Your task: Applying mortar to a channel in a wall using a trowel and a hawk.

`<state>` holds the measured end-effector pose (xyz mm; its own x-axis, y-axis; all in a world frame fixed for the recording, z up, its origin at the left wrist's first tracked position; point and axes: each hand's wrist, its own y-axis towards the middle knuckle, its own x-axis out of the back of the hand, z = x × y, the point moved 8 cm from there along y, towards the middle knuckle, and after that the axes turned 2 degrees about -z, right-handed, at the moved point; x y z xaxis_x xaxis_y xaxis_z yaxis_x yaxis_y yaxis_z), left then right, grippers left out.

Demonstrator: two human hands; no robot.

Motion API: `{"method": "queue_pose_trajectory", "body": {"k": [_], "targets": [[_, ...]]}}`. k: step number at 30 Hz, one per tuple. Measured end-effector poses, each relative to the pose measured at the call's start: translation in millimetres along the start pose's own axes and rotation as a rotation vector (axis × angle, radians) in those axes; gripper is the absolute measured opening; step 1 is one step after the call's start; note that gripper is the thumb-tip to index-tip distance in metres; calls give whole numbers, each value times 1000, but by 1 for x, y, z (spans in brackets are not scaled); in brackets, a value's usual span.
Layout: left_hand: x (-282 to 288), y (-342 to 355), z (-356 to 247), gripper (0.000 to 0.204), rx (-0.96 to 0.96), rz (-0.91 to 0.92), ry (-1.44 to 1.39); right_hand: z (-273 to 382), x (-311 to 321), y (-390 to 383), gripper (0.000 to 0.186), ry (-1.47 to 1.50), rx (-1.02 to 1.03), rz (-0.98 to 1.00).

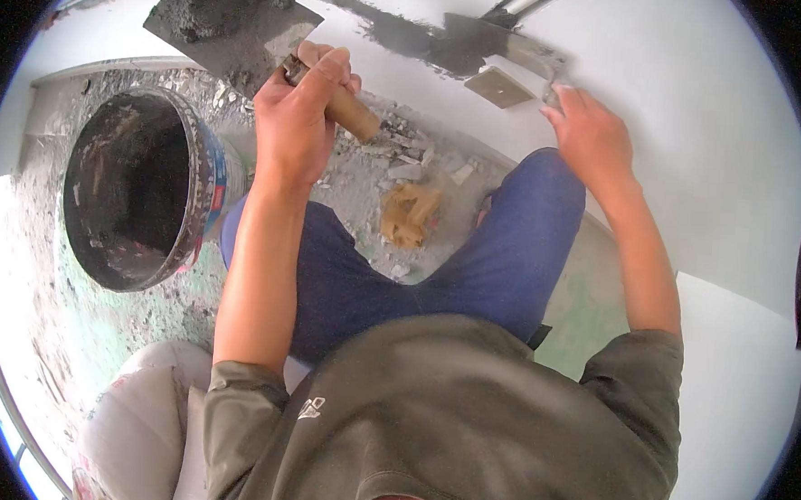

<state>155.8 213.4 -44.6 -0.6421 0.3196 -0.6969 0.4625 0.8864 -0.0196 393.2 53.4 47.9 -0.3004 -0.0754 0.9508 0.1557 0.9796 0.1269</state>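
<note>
Dark grey, lumpy mortar [218, 10] sits heaped at 11 o'clock on a flat, grey, rectangular metal plate [289, 34], whose tan cylindrical handle [357, 119] points toward 4 o'clock. The left hand [300, 118] is wrapped around that handle close to the plate. The heap looks dense, soft and sticky, probably weighing down the plate's outer end, so a firm hold near the plate, kept level, should serve best. At 1 o'clock a thin, mortar-smeared trowel blade [524, 53] lies against the smooth white wall [725, 113], right of a dark streak [389, 30]; the right hand [597, 138], at 2 o'clock, has its fingers bent and seemingly pinching the tool's near end. Outward, pale broken rubble [410, 160] lies toward 12, a wide, dark-crusted bucket [132, 191] at 9, and a bulging whitish sack [138, 426] at 8.
</note>
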Motion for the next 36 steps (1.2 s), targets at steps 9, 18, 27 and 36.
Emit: {"method": "queue_pose_trajectory", "body": {"k": [9,18,27,36], "targets": [[5,3,-1,13,-31,-23,-34,7,-11,12,32,-21,75,128],[15,-8,-9,20,-26,-86,-21,14,1,6,36,1,36,132],[16,-5,-6,13,6,-105,70,35,-29,41,35,-3,36,239],[18,-9,-15,9,-7,-111,33,28,-22,19,35,19,23,160]]}}
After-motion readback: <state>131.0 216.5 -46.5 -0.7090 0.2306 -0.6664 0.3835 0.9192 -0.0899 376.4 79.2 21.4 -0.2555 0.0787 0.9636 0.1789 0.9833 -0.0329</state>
